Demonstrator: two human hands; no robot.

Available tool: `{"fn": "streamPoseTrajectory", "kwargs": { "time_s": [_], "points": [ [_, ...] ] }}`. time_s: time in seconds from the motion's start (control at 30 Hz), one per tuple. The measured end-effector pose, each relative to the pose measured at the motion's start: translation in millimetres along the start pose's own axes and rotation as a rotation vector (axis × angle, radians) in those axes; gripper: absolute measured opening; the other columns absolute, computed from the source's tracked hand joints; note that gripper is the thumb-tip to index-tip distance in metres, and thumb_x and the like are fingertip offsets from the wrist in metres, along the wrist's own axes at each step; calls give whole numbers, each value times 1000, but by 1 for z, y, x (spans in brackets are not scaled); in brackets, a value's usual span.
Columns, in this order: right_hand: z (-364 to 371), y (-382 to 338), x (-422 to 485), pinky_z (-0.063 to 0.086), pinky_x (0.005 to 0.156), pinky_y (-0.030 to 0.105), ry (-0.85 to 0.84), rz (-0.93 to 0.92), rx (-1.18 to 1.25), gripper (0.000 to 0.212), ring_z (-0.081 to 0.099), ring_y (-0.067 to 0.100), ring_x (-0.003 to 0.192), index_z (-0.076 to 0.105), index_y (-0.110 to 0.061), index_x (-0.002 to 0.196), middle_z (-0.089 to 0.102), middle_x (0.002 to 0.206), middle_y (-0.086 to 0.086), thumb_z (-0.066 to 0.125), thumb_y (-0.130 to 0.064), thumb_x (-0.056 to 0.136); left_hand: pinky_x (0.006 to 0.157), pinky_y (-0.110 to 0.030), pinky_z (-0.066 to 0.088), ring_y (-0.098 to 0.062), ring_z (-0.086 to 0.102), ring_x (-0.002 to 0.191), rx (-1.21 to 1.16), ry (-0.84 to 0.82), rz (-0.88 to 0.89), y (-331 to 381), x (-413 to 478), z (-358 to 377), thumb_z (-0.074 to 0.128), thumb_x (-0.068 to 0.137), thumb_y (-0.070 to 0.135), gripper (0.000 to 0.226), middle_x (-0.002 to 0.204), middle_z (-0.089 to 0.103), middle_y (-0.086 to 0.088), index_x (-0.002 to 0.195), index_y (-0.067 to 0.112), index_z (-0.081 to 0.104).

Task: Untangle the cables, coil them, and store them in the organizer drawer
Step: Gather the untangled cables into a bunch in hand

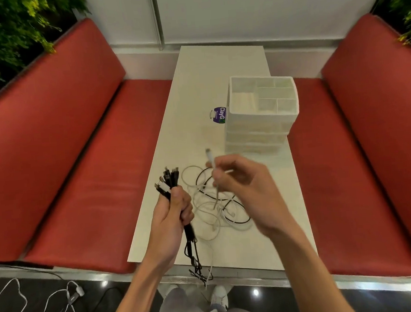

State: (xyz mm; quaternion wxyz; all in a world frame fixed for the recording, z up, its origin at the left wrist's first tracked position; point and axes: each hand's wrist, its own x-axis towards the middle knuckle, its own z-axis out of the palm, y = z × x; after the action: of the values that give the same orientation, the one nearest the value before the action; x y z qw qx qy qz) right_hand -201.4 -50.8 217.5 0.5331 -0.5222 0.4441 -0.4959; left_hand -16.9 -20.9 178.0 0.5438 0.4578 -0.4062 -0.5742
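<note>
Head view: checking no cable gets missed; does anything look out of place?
Loose cables lie on the floor at lower left, off the table. The bundle gripped by the left hand hangs tangled past the table's edge.

The organizer point(261, 113) stands on the table point(193, 83) behind the loose cables point(218, 204) (benches point(76, 153) flank both sides).

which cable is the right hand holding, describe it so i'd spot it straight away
On the white table between the red cushioned benches, a tangle of white and black cables lies before the white plastic drawer organizer. Above it the right hand pinches a thin white cable, its plug end pointing up toward the organizer, apart from the bundle of plug ends in the left hand.
</note>
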Motion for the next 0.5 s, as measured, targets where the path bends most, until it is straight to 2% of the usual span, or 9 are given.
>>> {"fn": "streamPoseTrajectory", "kwargs": {
  "time_s": [0.1, 0.2, 0.27, 0.37, 0.43, 0.5],
  "points": [
    [19, 17, -15, 58, 80, 41, -27, 48, -27, 17, 69, 19, 81, 76, -22, 116, 72, 94, 6, 78, -16, 100, 63, -34, 26, -15, 28, 68, 16, -26, -9, 0, 3, 5, 44, 109, 51, 41, 76, 33, 5, 86, 16, 44],
    [32, 23, -20, 60, 78, 50, -6, 78, -38, 16, 69, 20, 76, 75, -29, 112, 68, 89, 12, 78, -19, 100, 69, -32, 40, -11, 46, 70, 25, -34, -32, -1, 4, 10, 44, 109, 44, 29, 76, 54, 9, 97, 24, 61],
    [37, 25, -21, 61, 72, 40, 10, 75, -45, 16, 70, 15, 74, 75, -32, 106, 70, 87, 8, 79, -18, 100, 70, -27, 49, -7, 62, 75, -20, -34, -70, -2, 6, 13, 40, 111, 32, 24, 82, 68, 10, 112, 20, 61],
    [41, 28, -19, 57, 68, 27, 47, 65, -54, 13, 69, 11, 70, 75, -27, 103, 72, 86, 4, 79, -16, 98, 66, -22, 50, -4, 66, 76, -28, -83, -85, -6, 9, 12, 41, 110, 22, 15, 85, 73, 10, 114, 17, 55],
    [41, 32, -18, 58, 67, 29, 76, 59, -73, 13, 68, 10, 71, 76, -28, 103, 72, 87, 1, 80, -17, 98, 69, -22, 51, -4, 68, 80, -4, -91, -85, -8, 9, 11, 38, 110, 20, 19, 88, 75, 11, 114, 17, 56],
    [43, 37, -17, 61, 67, 37, 102, 55, -120, 14, 67, 11, 71, 76, -32, 102, 72, 87, -2, 80, -20, 98, 84, -31, 55, -10, 72, 95, 24, -90, -86, -10, 9, 10, 39, 109, 25, 24, 99, 77, 7, 124, 15, 55]
  ]
}}
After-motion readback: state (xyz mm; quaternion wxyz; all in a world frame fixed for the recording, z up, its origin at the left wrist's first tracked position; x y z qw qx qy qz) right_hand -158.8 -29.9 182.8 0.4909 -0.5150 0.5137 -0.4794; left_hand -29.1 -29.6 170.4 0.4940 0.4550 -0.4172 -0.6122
